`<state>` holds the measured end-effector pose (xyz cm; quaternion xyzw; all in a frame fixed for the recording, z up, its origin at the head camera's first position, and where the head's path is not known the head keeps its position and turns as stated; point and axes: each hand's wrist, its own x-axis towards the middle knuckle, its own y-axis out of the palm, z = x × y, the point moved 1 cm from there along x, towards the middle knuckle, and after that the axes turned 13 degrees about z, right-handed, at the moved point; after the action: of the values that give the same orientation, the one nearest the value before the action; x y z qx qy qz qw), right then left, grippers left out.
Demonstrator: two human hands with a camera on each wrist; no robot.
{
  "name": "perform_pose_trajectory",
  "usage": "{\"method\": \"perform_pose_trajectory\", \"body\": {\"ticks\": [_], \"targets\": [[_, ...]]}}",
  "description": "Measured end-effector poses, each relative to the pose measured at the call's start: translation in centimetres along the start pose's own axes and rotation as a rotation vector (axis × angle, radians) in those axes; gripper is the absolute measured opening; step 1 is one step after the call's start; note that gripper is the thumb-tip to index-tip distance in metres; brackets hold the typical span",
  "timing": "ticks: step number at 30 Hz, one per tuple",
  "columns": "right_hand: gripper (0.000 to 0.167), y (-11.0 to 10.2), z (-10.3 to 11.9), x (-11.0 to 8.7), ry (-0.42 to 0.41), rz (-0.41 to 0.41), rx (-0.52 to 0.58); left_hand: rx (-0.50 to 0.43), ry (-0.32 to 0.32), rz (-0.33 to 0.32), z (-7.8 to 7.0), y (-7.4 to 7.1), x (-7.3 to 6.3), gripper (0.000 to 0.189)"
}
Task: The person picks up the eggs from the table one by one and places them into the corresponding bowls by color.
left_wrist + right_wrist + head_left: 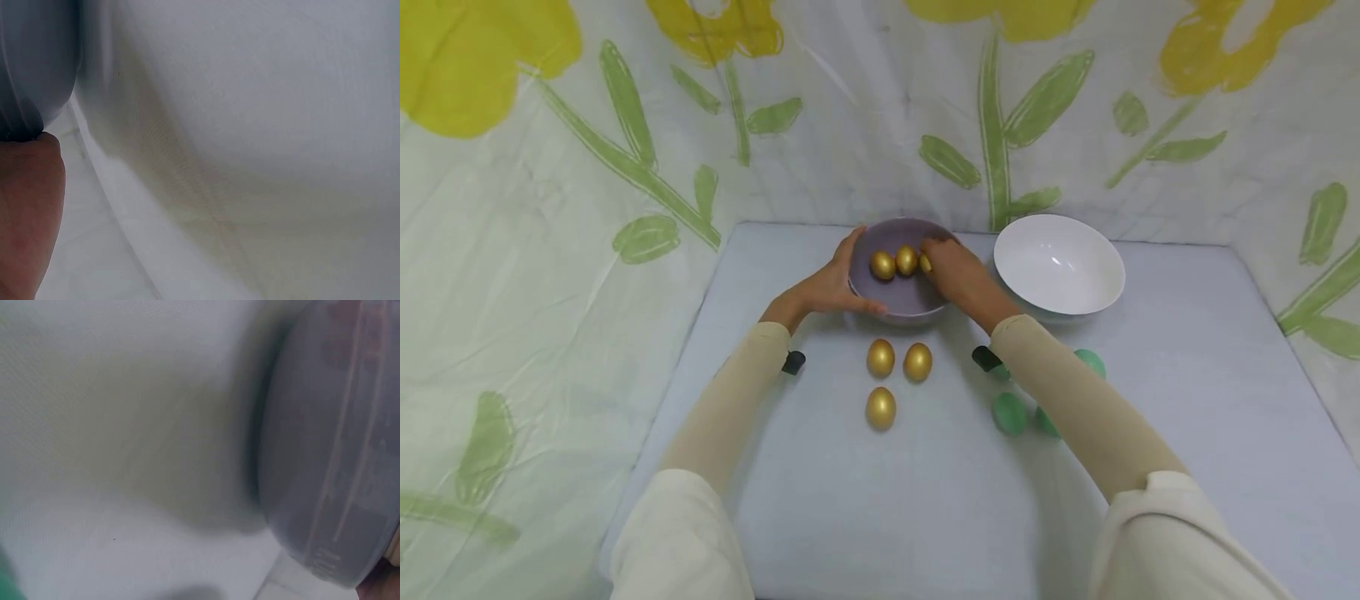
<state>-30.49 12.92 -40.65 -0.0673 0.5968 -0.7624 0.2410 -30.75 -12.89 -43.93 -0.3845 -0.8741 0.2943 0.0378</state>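
A purple-grey bowl (pixel 904 300) stands near the table's back edge. My left hand (pixel 827 287) holds it from the left, thumb at its near side and fingers along its left rim. In the left wrist view, the left hand (pixel 28 212) touches the bowl's wall (pixel 37 56). Reaching inside over the right rim, my right hand (pixel 957 273) pinches a golden egg (pixel 926 263), mostly covered by the fingers. Two golden eggs (pixel 895 262) lie in the bowl beside it. In the right wrist view, the bowl (pixel 325 444) hides most of the right hand (pixel 378 584).
Three golden eggs (pixel 881 358) lie on the table in front of the bowl. A white bowl (pixel 1060 271) stands to the right at the back. Several green eggs (pixel 1010 413) lie around my right forearm, partly hidden by it. A flower-painted sheet (pixel 865 167) hangs behind the table.
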Motion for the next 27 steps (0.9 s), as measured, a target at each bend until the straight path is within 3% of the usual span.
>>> {"method": "perform_pose_trajectory", "body": {"ticks": [10,13,18,24,27], "targets": [[0.014,0.0,-0.3,-0.1,-0.021,-0.024,0.018,0.009,-0.018,-0.002,-0.2,-0.1,0.0,0.148],[0.025,-0.4,-0.4,-0.9,-0.026,-0.046,0.086,0.008,-0.023,0.006,-0.3,0.1,0.0,0.145],[0.056,-2.4,0.2,-4.3,-0.042,-0.154,0.242,0.023,-0.031,0.003,-0.4,0.1,0.0,0.146],[0.059,-3.6,1.5,-9.3,-0.187,-0.384,0.389,0.027,-0.029,0.001,-0.1,-0.2,0.1,0.147],[0.059,-3.6,2.2,-11.4,-0.252,-0.435,0.424,0.027,-0.033,0.004,-0.2,-0.1,0.1,0.147]]}}
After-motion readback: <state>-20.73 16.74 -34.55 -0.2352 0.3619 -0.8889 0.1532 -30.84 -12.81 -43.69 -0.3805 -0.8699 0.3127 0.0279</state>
